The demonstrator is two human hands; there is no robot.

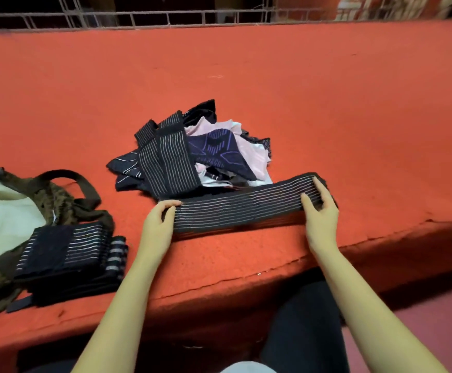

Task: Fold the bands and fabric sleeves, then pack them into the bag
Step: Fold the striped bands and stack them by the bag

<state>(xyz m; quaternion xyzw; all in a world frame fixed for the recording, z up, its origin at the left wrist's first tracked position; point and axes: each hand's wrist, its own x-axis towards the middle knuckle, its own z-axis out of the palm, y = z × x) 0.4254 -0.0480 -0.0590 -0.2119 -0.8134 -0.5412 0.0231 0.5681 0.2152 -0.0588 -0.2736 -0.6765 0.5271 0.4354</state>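
Observation:
A long black band with thin white stripes (241, 211) lies stretched across the red surface near its front edge. My left hand (158, 224) pinches the band's left end, thumb on top. My right hand (319, 211) grips its right end, fingers curled over the fabric. Behind the band sits a loose pile of bands and fabric sleeves (198, 152), black-striped, purple-patterned and pink. At the left a stack of folded striped bands (69, 254) rests against a camouflage bag (1, 216) with a pale lining and a dark strap.
The red felt-covered table (327, 103) stretches far back to a wire fence (165, 18). Its front edge runs diagonally just below my hands. My dark-clothed legs (300, 332) show beneath the edge.

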